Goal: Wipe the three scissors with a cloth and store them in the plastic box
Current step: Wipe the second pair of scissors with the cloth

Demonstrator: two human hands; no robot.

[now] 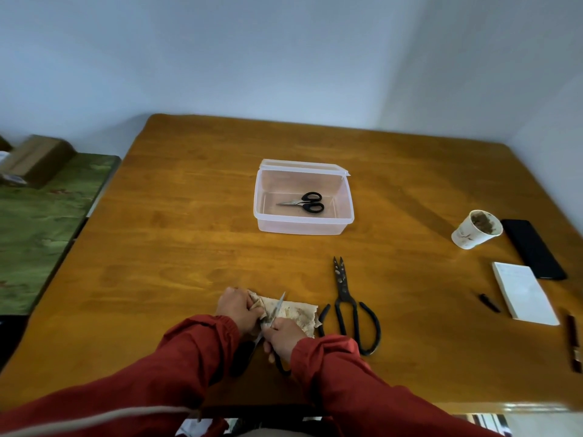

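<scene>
Gripping the stained cloth [296, 315], left hand [236, 307] is pinching it round the scissors [279, 305] blade; right hand [282, 339] is clutching their handle end, near the table's [189, 231] near edge.

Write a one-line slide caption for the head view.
Left hand holds a stained cloth against scissors gripped by the right hand; small scissors lie in the plastic box, large shears alongside.
</scene>
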